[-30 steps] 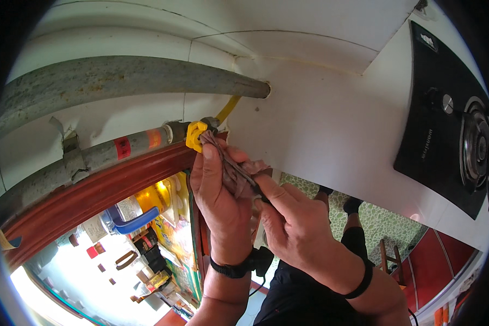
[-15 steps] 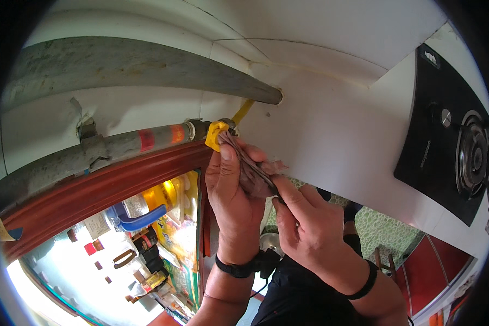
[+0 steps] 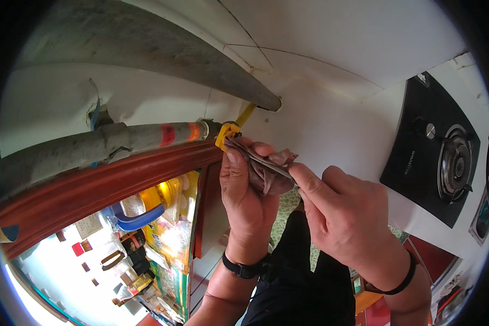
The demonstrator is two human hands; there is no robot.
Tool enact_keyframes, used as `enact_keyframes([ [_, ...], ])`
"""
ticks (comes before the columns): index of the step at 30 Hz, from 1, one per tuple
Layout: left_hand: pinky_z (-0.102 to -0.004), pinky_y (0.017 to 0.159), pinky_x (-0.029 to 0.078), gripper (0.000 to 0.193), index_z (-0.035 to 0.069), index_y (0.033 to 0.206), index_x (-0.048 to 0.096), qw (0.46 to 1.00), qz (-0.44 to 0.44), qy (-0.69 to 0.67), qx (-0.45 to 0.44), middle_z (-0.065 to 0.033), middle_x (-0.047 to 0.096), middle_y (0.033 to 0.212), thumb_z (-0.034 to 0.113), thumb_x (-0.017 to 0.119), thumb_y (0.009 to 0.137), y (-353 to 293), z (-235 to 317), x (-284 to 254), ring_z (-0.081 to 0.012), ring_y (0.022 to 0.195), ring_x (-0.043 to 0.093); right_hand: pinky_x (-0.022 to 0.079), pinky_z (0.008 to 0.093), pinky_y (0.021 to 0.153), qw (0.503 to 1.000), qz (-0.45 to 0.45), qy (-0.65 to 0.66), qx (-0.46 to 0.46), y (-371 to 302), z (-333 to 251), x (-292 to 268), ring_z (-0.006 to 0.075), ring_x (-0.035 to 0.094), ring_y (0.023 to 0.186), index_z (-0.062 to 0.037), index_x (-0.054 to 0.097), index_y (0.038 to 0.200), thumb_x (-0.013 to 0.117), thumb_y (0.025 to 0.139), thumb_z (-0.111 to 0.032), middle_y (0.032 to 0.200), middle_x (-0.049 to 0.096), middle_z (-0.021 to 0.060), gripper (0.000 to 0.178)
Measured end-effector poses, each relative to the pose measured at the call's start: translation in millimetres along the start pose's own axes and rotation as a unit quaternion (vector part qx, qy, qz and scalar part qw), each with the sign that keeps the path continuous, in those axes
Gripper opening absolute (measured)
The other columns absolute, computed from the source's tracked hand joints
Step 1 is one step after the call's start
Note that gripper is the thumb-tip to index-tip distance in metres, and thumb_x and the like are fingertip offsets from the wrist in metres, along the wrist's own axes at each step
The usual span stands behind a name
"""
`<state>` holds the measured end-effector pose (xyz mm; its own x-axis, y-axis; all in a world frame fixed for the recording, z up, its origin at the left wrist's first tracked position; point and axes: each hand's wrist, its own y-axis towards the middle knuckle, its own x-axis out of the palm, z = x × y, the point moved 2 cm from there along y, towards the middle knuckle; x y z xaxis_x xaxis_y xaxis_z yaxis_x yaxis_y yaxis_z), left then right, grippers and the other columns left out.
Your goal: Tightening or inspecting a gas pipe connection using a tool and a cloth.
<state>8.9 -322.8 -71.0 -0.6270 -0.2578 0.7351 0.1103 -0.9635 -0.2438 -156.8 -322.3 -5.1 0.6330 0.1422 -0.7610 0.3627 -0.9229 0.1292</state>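
Observation:
A crumpled brownish-mauve cloth (image 3: 269, 176) is bunched in my left hand (image 3: 245, 204), thumb on its near side and fingers behind it. My right hand (image 3: 350, 212) is closed at the right edge of the cloth, with its index finger laid along that edge; the other fingertips are partly hidden. Just beyond the left thumb is a yellow fitting (image 3: 223, 137), which looks like a valve handle, at the end of a grey pipe (image 3: 141, 136) with red and orange bands. The cloth's upper end lies against the yellow fitting or directly in front of it; I cannot tell which.
A thick grey pipe (image 3: 201, 60) slants above, ending at the white surface. To the right sits a black gas stove (image 3: 426, 146) with one round burner showing. Below the dark red wooden frame (image 3: 119, 185) stand several bottles and a container with a blue handle (image 3: 141, 219).
The view has shifted, so the pipes and stove appear displaced. Both hands keep hold of the cloth, and my right hand has moved slightly to the right relative to my left.

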Motion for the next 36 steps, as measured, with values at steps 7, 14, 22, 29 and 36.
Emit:
enact_keyframes([
  [7,-0.0432,0.101,0.048,0.032,0.013,0.123,0.063,0.999,0.003,-0.042,0.008,-0.0019,0.070,0.106,0.039,0.049,0.111,0.4,-1.2,11.7,-0.0200,0.099,0.063,0.045,0.0379,0.046,0.999,-0.028,-0.014,-0.025,10.6,0.9,-12.7,0.0244,0.057,0.051,-0.0127,0.067,0.132,0.073,0.081,-0.003,0.071,0.052,0.0046,0.052],
  [14,-0.0405,0.094,0.051,0.033,0.013,0.120,0.061,0.994,0.021,-0.110,-0.009,-0.0039,0.071,0.105,0.042,0.048,0.111,12.3,-12.7,23.7,-0.0218,0.101,0.064,0.046,0.0385,0.047,0.998,-0.032,-0.038,-0.024,24.2,6.0,-24.3,0.0272,0.059,0.053,-0.0118,0.068,0.128,0.071,0.086,-0.005,0.072,0.055,0.0058,0.042],
  [22,-0.0388,0.102,0.049,0.034,0.013,0.129,0.059,0.995,-0.027,-0.085,0.048,-0.0031,0.069,0.123,0.040,0.047,0.112,14.2,-19.1,25.2,-0.0239,0.120,0.062,0.047,0.0361,0.047,0.992,-0.040,-0.050,-0.110,45.9,31.3,-33.8,0.0253,0.060,0.055,-0.0118,0.072,0.120,0.072,0.085,-0.006,0.071,0.057,0.0036,0.035],
  [29,-0.0421,0.098,0.053,0.033,0.011,0.130,0.058,0.996,-0.015,-0.077,0.052,-0.0079,0.071,0.124,0.037,0.049,0.112,20.7,-19.5,16.7,-0.0244,0.113,0.066,0.045,0.0370,0.048,0.981,-0.076,-0.081,-0.160,66.0,41.8,-42.9,0.0264,0.059,0.055,-0.0138,0.072,0.120,0.072,0.079,-0.005,0.070,0.056,0.0035,0.042],
  [36,-0.0358,0.100,0.049,0.040,0.008,0.124,0.065,0.995,0.039,-0.068,0.059,-0.0054,0.071,0.119,0.043,0.049,0.111,13.9,-22.2,27.0,-0.0204,0.113,0.065,0.045,0.0386,0.048,0.980,-0.090,-0.061,-0.165,63.2,46.3,-38.8,0.0267,0.059,0.055,-0.0131,0.071,0.120,0.073,0.080,-0.005,0.070,0.057,0.0036,0.041],
])
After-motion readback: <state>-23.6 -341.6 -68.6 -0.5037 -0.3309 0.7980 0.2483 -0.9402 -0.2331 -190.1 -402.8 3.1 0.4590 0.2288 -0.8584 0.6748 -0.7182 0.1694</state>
